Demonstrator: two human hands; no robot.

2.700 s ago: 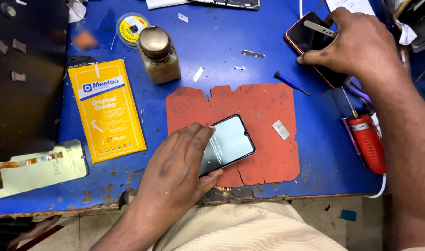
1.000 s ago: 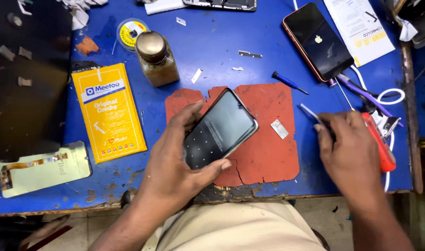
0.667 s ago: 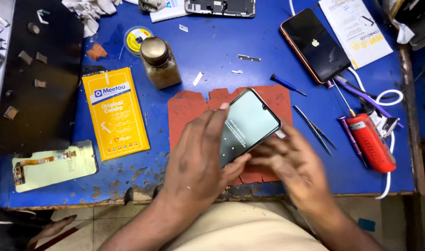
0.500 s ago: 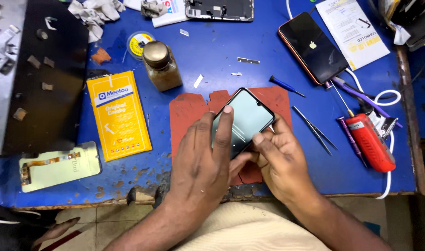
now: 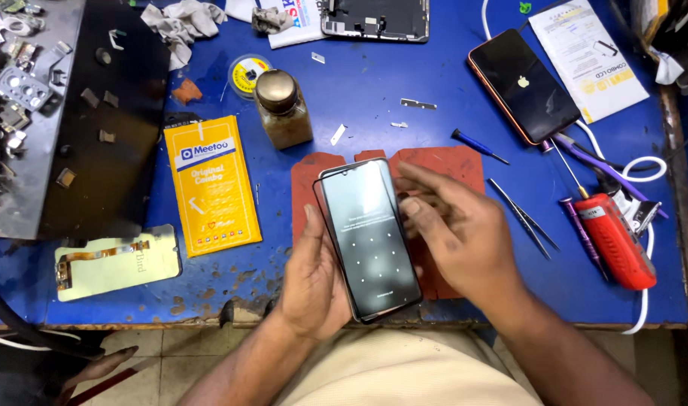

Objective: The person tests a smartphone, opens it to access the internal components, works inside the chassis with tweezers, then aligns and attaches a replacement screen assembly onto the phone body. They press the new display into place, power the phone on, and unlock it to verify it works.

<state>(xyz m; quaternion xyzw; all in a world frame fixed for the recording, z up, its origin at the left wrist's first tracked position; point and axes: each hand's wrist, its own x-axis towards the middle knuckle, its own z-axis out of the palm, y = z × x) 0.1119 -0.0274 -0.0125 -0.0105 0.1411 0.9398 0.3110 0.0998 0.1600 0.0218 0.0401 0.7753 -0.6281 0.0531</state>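
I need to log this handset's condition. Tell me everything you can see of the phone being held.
The phone is a slim dark slab with rounded corners and a small notch at the top edge. Its screen is lit, dim grey, showing a grid of dots. It is held face up, lengthwise, above the red mat. The left hand grips its left edge; the right hand touches its right edge. No cracks visible.

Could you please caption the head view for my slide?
Left hand holds a lit phone above a red mat; right hand touches its edge.
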